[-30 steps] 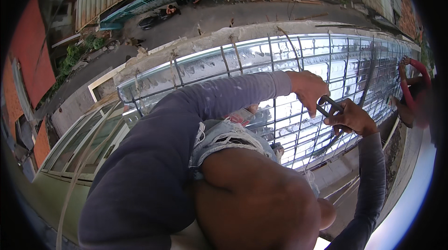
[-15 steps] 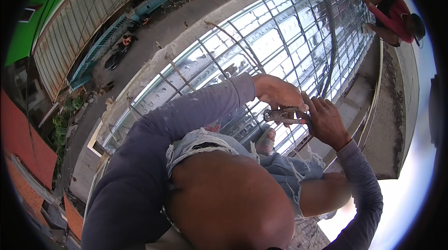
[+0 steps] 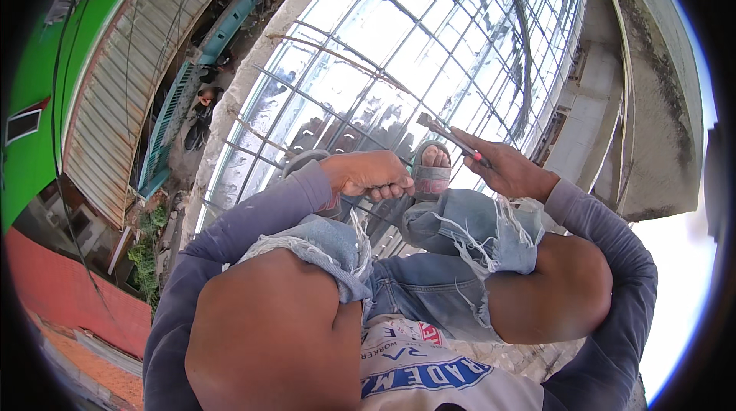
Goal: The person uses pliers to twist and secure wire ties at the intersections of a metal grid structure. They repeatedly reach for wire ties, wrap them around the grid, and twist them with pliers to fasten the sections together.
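While the left hand curls into a fist at the frame's centre, and I cannot tell whether it pinches anything, the right hand, right of centre, grips metal pincers above a sandal containing a bare foot. Toward the upper right, a dark bar grid spans shiny sheeting.

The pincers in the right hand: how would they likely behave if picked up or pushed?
The pincers look metallic, so they are probably stiff and fairly heavy for their size. The broad head on slim handles suggests they may feel head-heavy. Their long, uneven outline would likely make them slide or pivot rather than roll.
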Action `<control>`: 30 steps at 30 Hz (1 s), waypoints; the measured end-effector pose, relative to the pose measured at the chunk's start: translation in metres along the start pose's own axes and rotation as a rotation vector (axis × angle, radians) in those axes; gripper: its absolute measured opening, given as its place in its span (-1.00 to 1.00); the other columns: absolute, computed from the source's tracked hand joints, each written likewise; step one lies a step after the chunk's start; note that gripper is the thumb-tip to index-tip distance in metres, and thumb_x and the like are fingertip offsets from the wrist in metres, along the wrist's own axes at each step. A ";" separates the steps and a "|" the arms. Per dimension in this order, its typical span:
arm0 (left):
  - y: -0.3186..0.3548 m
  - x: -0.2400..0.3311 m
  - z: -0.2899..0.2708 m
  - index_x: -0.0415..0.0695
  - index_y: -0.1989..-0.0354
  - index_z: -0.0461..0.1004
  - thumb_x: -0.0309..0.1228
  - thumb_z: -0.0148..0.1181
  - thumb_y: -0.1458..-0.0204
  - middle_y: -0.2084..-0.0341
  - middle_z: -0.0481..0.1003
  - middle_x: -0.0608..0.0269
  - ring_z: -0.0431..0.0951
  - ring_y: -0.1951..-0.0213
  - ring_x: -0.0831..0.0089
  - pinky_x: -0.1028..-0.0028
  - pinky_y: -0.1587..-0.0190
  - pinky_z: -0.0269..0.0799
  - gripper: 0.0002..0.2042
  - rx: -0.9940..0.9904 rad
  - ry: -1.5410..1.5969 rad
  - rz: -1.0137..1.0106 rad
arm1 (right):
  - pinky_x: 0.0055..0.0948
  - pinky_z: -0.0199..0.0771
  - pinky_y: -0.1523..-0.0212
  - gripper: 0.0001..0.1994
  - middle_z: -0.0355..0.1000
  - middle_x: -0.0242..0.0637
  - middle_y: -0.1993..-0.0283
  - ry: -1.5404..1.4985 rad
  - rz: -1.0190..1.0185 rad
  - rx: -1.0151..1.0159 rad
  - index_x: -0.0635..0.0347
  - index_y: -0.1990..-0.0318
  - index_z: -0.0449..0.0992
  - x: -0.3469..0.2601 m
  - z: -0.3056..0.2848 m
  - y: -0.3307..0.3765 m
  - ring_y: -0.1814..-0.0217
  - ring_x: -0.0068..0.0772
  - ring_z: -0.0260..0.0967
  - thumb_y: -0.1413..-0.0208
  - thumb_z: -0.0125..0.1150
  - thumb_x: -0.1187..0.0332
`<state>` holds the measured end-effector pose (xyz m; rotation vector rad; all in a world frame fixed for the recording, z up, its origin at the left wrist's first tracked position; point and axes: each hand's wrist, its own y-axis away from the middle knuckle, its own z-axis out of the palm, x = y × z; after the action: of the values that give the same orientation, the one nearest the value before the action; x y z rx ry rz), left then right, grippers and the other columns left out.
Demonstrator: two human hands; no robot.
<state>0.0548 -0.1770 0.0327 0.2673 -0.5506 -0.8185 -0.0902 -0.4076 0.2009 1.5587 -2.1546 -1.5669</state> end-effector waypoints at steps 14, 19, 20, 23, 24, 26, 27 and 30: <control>0.043 0.081 0.024 -0.29 0.26 0.66 -0.27 0.09 -0.31 0.52 0.54 0.05 0.51 0.42 0.33 0.23 0.25 0.42 -0.67 0.613 -0.848 0.327 | -0.28 0.52 0.06 -0.47 0.60 -0.03 0.21 -0.271 -0.278 0.218 0.37 -0.17 0.57 0.025 -0.036 -0.054 0.18 -0.09 0.55 -0.50 0.05 -0.01; 0.049 0.171 0.032 -0.32 0.28 0.65 -0.25 0.11 -0.35 0.61 0.47 0.21 0.37 0.53 0.47 0.31 0.40 0.29 -0.65 0.719 -1.086 0.516 | -0.23 0.52 0.26 -0.52 0.61 -0.07 0.33 -0.305 -0.459 0.374 0.34 -0.12 0.63 0.018 -0.053 -0.077 0.36 -0.32 0.52 -0.49 0.10 0.03; 0.053 0.184 0.034 -0.30 0.28 0.66 -0.25 0.10 -0.38 0.62 0.43 0.29 0.33 0.53 0.53 0.34 0.42 0.25 -0.65 0.707 -1.093 0.446 | -0.24 0.52 0.24 -0.53 0.62 -0.08 0.31 -0.275 -0.432 0.360 0.33 -0.05 0.67 0.023 -0.063 -0.074 0.33 -0.33 0.53 -0.48 0.11 0.02; 0.060 0.226 0.054 -0.25 0.29 0.66 -0.11 0.12 -0.41 0.59 0.43 0.35 0.30 0.53 0.59 0.42 0.43 0.21 -0.58 0.700 -1.228 0.463 | -0.28 0.54 0.17 -0.50 0.62 -0.14 0.32 -0.399 -0.493 0.399 0.35 0.01 0.69 0.036 -0.071 -0.070 0.26 -0.35 0.54 -0.47 0.13 -0.01; 0.063 0.236 0.056 -0.24 0.28 0.66 -0.10 0.12 -0.41 0.60 0.41 0.36 0.29 0.53 0.60 0.41 0.44 0.20 -0.57 0.722 -1.317 0.484 | -0.33 0.55 0.21 -0.49 0.59 -0.19 0.35 -0.457 -0.492 0.367 0.33 -0.02 0.68 0.042 -0.070 -0.069 0.29 -0.42 0.54 -0.46 0.14 -0.04; 0.065 0.258 0.064 -0.24 0.23 0.66 -0.10 0.12 -0.41 0.54 0.43 0.31 0.33 0.46 0.54 0.39 0.37 0.24 -0.59 0.714 -1.415 0.450 | -0.41 0.54 0.28 -0.52 0.57 -0.25 0.38 -0.659 -0.449 0.354 0.31 -0.06 0.67 0.048 -0.059 -0.057 0.35 -0.50 0.52 -0.45 0.16 -0.01; 0.070 0.269 0.072 -0.25 0.19 0.65 -0.13 0.12 -0.40 0.48 0.47 0.24 0.39 0.39 0.48 0.36 0.29 0.29 -0.61 0.696 -1.420 0.388 | -0.45 0.53 0.32 -0.53 0.56 -0.28 0.39 -0.758 -0.438 0.341 0.30 -0.08 0.66 0.048 -0.054 -0.053 0.38 -0.54 0.51 -0.45 0.17 0.00; 0.079 0.298 0.093 -0.28 0.08 0.63 -0.19 0.11 -0.38 0.30 0.59 0.05 0.55 0.18 0.30 0.29 0.08 0.42 -0.65 0.622 -1.429 0.212 | -0.66 0.32 0.60 -0.59 0.51 -0.38 0.49 -0.752 -0.346 0.373 0.32 -0.19 0.60 0.056 -0.074 -0.018 0.62 -0.71 0.34 -0.46 0.19 0.14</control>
<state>0.2163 -0.3499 0.2502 0.1421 -2.1497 -0.4997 -0.0650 -0.4981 0.1970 1.6989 -2.7997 -2.2520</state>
